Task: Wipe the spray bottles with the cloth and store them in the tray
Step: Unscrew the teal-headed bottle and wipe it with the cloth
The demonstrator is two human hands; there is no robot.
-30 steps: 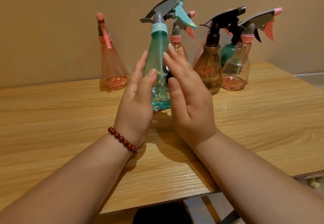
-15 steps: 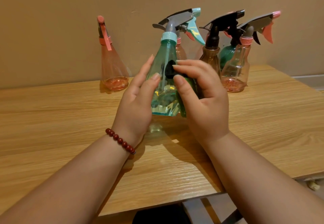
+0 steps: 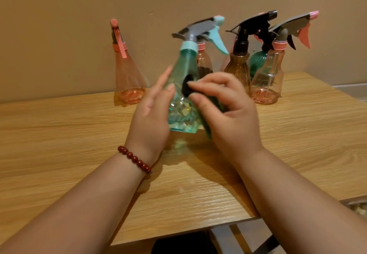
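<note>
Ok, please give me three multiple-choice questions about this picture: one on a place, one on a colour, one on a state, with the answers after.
1. Where is the lone pink cone bottle?
A. Standing on the table near the wall, left of the held teal bottle
B. Lying at the table's front edge
C. Behind the brown bottle

2. What colour is the held bottle's trigger?
A. Black
B. Teal
C. Pink

3. How is the right hand?
A. Flat on the table
B. Fingers curled, pinching a dark cloth against the teal bottle
C. Squeezing the trigger

Answers:
1 A: it stands alone by the wall, left of both hands.
2 B: it matches the teal collar.
3 B: thumb and fingertips meet on the cloth, while the left hand touches the bottle's other side with straight fingers.
</note>
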